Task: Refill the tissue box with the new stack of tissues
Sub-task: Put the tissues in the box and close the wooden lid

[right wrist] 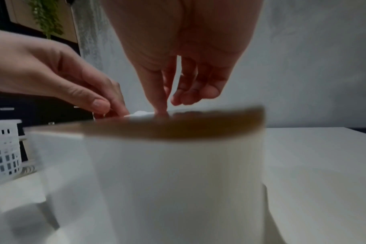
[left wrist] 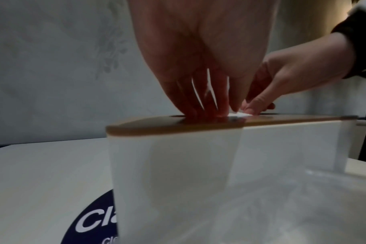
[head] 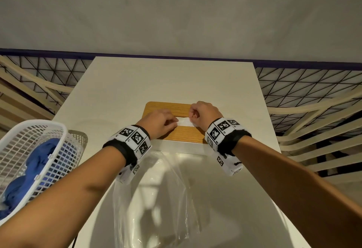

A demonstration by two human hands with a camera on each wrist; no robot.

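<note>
Now, from the head view, the white tissue box with a rounded wooden lid stands mid-counter, both hands over its slot where a white tissue shows. In the left-wrist view the left hand pokes its fingers into the slot, its grip seemingly pinching the tissue. In the right-wrist view the right hand pinches there too; seemingly the last step, which calls for drawing the first sheet up gently.
</note>
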